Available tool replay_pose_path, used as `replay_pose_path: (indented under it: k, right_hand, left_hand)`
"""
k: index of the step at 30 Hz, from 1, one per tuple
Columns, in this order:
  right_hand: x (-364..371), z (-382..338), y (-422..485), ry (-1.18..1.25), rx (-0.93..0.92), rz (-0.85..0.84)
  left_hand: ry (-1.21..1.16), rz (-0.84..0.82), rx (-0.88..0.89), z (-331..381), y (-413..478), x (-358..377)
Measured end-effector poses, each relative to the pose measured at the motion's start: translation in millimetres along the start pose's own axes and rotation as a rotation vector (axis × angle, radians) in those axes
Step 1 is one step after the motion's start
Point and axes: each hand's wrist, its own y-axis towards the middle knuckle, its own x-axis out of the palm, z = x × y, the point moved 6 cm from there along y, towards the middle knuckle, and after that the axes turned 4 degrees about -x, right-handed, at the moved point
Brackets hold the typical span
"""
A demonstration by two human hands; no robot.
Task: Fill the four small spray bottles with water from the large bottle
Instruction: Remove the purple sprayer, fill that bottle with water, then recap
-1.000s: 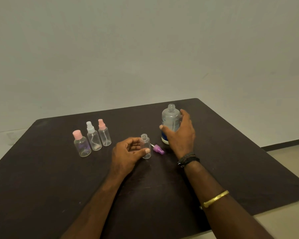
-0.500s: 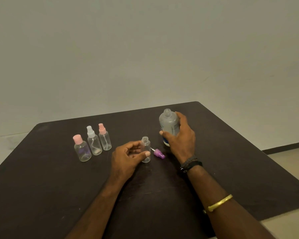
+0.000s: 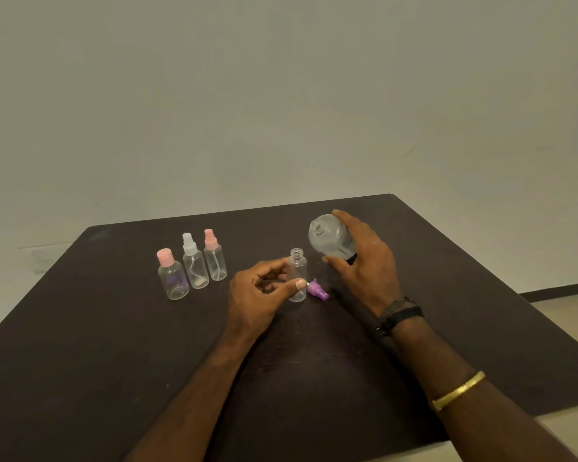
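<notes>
The fingers point(image 3: 274, 265) of your left hand point(image 3: 254, 298) curl round the uncapped small bottle point(image 3: 297, 273), thumb pressed on its front, holding it upright on the dark table point(image 3: 114, 328). Your right hand point(image 3: 364, 268) wraps the large bottle point(image 3: 329, 238), thumb below and fingers over the top. The bottle is tipped, its open mouth turned leftward, just above and to the right of the small bottle's neck and not touching it.

You have four small bottles and one large one, all of clear plastic with round bodies. Three small ones stand capped in a close row at the left, well apart from your hands: a squat bottle with a flat pink cap point(image 3: 172, 278), a taller one with a white spray head point(image 3: 194, 261), and one with a pink spray head point(image 3: 215, 258). One purple spray head point(image 3: 318, 291) lies on its side just beside the base of the uncapped bottle.

On your right arm are a black wristband point(image 3: 399, 315) and a gold bangle point(image 3: 457, 390).
</notes>
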Motion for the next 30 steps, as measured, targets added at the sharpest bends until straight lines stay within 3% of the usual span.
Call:
replay_pose_path:
  k: [30]
  right_hand:
    - [-4.2,-15.3,-0.3,-0.210,-0.240,0.000]
  left_hand:
    - [-0.016,-0.016,0.077,2.2,1.0,1.1]
